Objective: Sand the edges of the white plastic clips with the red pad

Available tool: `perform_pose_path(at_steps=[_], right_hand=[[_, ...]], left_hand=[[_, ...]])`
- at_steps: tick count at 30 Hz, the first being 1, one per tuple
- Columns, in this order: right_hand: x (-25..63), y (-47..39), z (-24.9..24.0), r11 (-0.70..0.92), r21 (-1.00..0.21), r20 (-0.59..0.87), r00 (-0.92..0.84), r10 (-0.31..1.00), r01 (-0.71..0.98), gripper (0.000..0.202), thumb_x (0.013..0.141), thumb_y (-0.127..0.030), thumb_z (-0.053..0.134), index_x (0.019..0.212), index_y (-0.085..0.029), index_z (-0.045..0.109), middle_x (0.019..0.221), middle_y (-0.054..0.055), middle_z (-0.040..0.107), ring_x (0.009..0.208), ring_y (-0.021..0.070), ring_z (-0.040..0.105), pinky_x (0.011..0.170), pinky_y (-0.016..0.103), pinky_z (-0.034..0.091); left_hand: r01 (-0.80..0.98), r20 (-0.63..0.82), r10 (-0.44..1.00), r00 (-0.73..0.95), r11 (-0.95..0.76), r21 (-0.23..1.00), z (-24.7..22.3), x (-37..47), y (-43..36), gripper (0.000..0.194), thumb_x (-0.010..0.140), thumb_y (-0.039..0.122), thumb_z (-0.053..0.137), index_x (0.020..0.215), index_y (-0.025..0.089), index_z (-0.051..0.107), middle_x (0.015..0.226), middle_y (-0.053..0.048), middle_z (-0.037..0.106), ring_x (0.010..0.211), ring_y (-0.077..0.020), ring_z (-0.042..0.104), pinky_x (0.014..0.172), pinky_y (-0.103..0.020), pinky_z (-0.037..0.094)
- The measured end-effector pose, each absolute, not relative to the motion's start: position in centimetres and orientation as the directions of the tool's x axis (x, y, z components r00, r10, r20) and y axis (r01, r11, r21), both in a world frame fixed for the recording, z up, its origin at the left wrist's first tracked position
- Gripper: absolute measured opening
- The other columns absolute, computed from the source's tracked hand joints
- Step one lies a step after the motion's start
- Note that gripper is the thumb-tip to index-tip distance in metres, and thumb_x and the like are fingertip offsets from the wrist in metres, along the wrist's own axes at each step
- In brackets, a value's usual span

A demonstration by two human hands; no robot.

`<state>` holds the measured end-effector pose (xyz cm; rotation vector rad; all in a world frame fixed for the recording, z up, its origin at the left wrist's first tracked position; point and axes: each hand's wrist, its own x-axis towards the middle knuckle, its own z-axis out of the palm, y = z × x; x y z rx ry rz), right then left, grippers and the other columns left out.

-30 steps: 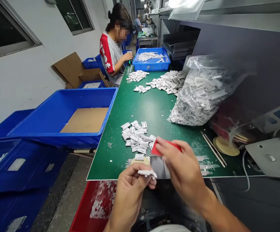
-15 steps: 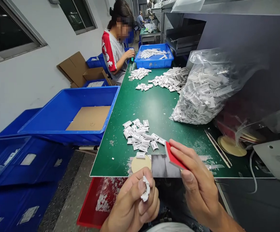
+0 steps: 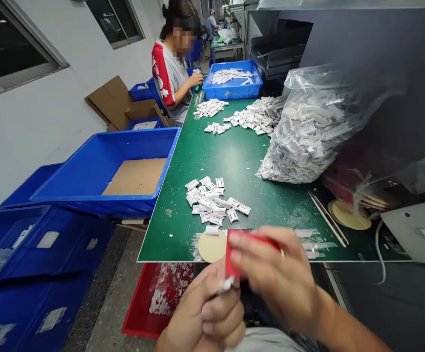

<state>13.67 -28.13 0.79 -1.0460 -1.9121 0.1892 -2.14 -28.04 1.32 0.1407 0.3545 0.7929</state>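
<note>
From the left, I view a blue bin (image 3: 69,171) beside the green table (image 3: 230,156). My left hand (image 3: 212,310) has its fingers closed, gripping a small white part (image 3: 227,284) in front of the table edge. A red block (image 3: 233,254) meets or overlaps this part; I cannot confirm contact. My right hand (image 3: 280,274) grips the block, fingers extended across it. A filled clear bag (image 3: 302,142) stands farther right.
</note>
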Motion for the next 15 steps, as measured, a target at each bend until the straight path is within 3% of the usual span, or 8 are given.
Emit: perform_pose_path(at_steps=[4, 8, 11, 15], right_hand=[[14.2, -26.2, 0.9, 0.600, -0.484, 0.629, -0.224, 0.745, 0.637, 0.028, 0.098, -0.036, 0.054, 0.120, -0.027, 0.068, 0.129, 0.007, 0.068, 0.110, 0.0249, 0.059, 0.093, 0.042, 0.048], [15.4, -23.7, 0.8, 0.562, -0.434, 0.582, -0.257, 0.771, 0.704, 0.027, 0.098, -0.020, 0.050, 0.118, -0.024, 0.068, 0.126, 0.007, 0.070, 0.108, 0.0240, 0.060, 0.092, 0.042, 0.046], [16.2, -24.1, 0.7, 0.588, -0.378, 0.624, -0.273, 0.732, 0.715, 0.031, 0.094, -0.008, 0.051, 0.119, -0.019, 0.066, 0.124, 0.010, 0.071, 0.106, 0.0253, 0.063, 0.091, 0.045, 0.045], [16.0, -25.5, 1.1, 0.634, -0.366, 0.684, -0.265, 0.679, 0.681, 0.034, 0.091, -0.005, 0.052, 0.120, -0.016, 0.064, 0.123, 0.013, 0.072, 0.103, 0.0273, 0.066, 0.087, 0.046, 0.046]], left_hand=[[-0.681, -0.256, 0.732, 0.632, 0.681, 0.268, 1.3, -2.1, -28.0, 0.016, 0.092, 0.028, 0.063, 0.081, 0.017, 0.060, 0.042, 0.014, 0.020, 0.033, -0.0012, 0.007, 0.037, -0.011, 0.020], [-0.659, -0.221, 0.727, 0.650, 0.684, 0.314, 1.4, -2.3, -28.2, 0.017, 0.091, 0.029, 0.063, 0.081, 0.016, 0.061, 0.041, 0.014, 0.019, 0.032, -0.0012, 0.008, 0.037, -0.011, 0.021], [-0.660, -0.224, 0.743, 0.631, 0.666, 0.348, 1.4, -2.5, -28.4, 0.017, 0.092, 0.030, 0.061, 0.082, 0.016, 0.061, 0.041, 0.014, 0.018, 0.032, -0.0014, 0.008, 0.038, -0.011, 0.022], [-0.649, -0.216, 0.740, 0.636, 0.665, 0.370, 1.4, -2.7, -28.5, 0.015, 0.093, 0.028, 0.058, 0.084, 0.017, 0.061, 0.041, 0.014, 0.018, 0.032, -0.0018, 0.009, 0.039, -0.012, 0.024]])
